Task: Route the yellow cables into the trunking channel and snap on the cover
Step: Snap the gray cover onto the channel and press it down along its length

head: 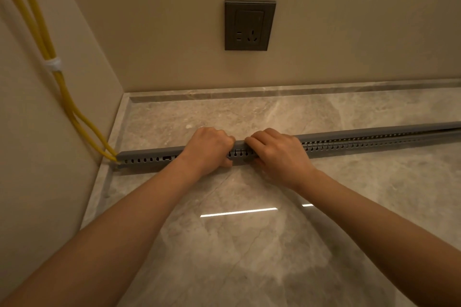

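A long grey slotted trunking channel [349, 146] lies on the marble floor, running from the left wall out to the right edge. Its grey cover [149, 152] sits flush along the left part and stands slightly lifted at the far right [424, 128]. Two yellow cables [62, 92], bound by a white tie [53, 63], come down the left wall and enter the channel's left end [113, 156]. My left hand [208, 148] and my right hand [278, 152] are side by side, both curled over the cover and channel, fingers on top and thumbs at the front.
A dark grey wall socket [249, 25] is on the back wall above the channel. A marble skirting strip [249, 93] runs along the base of the back wall. The glossy marble floor [249, 244] spreads in front of the channel.
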A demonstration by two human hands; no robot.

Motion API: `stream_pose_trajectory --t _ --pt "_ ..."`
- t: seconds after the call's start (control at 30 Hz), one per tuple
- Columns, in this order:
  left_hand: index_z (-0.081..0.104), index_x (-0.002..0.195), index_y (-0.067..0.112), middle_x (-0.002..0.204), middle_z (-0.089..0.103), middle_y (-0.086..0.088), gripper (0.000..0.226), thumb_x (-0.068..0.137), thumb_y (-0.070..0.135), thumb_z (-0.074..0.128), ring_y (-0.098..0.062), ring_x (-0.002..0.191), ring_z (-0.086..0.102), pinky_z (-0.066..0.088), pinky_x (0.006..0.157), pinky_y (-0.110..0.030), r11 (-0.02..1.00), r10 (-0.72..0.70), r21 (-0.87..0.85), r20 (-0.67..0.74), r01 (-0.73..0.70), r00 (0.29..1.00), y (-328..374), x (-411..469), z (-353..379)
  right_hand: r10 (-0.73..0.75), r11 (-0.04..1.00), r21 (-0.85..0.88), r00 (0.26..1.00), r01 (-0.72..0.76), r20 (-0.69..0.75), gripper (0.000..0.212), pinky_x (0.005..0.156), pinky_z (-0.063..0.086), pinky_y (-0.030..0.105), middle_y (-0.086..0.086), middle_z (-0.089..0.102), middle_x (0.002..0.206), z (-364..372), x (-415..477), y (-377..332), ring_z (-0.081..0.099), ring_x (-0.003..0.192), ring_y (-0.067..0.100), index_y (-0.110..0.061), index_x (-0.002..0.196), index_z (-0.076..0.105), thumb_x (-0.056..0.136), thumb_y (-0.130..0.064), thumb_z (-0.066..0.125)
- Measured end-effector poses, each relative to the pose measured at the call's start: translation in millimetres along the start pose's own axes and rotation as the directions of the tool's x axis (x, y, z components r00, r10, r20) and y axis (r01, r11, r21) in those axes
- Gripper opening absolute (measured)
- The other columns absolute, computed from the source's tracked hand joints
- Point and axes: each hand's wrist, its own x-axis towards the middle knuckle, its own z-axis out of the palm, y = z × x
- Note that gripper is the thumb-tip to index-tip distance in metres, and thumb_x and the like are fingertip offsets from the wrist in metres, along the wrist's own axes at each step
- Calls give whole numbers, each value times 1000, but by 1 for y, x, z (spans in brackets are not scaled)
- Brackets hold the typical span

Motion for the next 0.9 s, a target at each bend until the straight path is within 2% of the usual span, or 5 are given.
stream_pose_trajectory --t 0.13,0.5,0.57,0.73,0.9 --pt "62 94 14 87 66 -6 28 79 37 62 -23 77 59 30 59 -29 1000 -7 -16 8 7 1000 0 0 -4 56 998 39 998 -57 35 14 45 32 28 8 64 75 -4 7 0 59 65 27 -7 85 65 73 -13 70" --pt "59 87 17 80 60 0 35 81 51 59 -18 70 54 32 57 -29 982 -39 -188 -37 31 999 -3 -4 -2 85 993 62 981 -97 174 21 57 31 30 2 63 87 -3 23 10 58 74 25 -17 97 63 79 -29 61" --pt "59 80 18 74 54 2 42 81 60 54 -17 68 52 33 56 -29 941 -81 -330 -18 70 997 -4 -4 -3 100 992 60 983 -111 155 21 56 32 30 2 63 88 -2 24 11 58 76 26 -18 97 63 80 -28 61" --pt "67 71 20 63 60 -1 31 79 50 64 -19 62 54 36 54 -30 797 -190 -571 72 197 979 -13 -1 -7 114 989 83 987 -124 117 24 59 38 31 1 63 95 5 23 7 58 85 26 -18 105 62 82 -24 59" --pt "75 79 25 61 66 0 22 72 46 73 -18 60 57 43 56 -34 742 -203 -627 127 238 971 -20 3 -8 48 997 65 997 -52 61 23 57 31 31 4 63 94 8 20 3 58 85 26 -16 106 62 85 -23 59"
